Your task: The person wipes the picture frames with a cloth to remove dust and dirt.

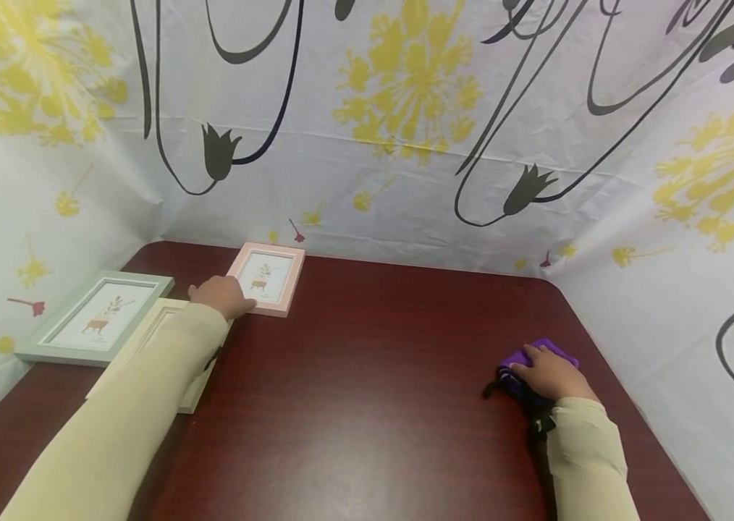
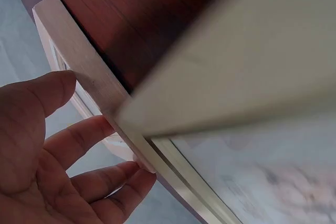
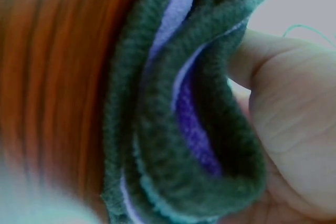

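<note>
My left hand (image 1: 218, 297) is at the near left corner of a small pink picture frame (image 1: 294, 278) lying flat at the back of the table. In the left wrist view its thumb and fingers touch the pink rail, spread and loosely bent. Under that forearm a cream picture frame (image 1: 190, 399) is partly hidden. Farther left lies a green picture frame (image 1: 106, 315). On the table's right side my right hand (image 1: 559, 378) grips a folded purple cloth (image 1: 556, 349). Seen from the right wrist, its bunched layers have dark fuzzy edges, and the fingers are partly hidden behind them.
The dark red wooden table (image 1: 354, 376) has rounded back corners. White sheeting (image 1: 315, 195) with yellow flowers and grey stems rises behind the table and along both sides. The three frames are grouped at the table's left back.
</note>
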Available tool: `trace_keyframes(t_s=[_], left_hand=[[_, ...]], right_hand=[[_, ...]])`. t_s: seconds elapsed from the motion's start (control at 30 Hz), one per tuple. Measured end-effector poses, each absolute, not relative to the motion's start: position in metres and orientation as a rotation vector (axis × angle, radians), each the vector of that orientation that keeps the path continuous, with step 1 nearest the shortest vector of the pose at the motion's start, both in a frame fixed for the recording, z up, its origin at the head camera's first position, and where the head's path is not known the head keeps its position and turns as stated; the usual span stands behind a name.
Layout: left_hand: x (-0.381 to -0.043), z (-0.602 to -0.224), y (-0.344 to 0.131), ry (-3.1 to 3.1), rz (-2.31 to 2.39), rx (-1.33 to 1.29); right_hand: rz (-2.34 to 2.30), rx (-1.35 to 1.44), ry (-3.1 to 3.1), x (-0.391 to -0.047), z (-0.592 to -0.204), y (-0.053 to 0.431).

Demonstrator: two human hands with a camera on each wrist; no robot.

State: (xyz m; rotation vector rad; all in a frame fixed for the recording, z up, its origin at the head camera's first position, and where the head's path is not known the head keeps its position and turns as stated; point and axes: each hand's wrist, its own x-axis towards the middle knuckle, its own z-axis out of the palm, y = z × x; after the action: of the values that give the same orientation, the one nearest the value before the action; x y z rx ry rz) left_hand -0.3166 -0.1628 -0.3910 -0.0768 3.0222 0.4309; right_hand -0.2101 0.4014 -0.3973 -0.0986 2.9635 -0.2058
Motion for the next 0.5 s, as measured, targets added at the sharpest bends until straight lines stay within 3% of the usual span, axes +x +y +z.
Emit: trace_keyframes(t_s=[0.5], left_hand=[[-0.308, -0.394, -0.106, 3.009, 0.452, 0.046]], right_hand=[[-0.199, -0.108, 2.967, -0.209, -0.397, 0.401]])
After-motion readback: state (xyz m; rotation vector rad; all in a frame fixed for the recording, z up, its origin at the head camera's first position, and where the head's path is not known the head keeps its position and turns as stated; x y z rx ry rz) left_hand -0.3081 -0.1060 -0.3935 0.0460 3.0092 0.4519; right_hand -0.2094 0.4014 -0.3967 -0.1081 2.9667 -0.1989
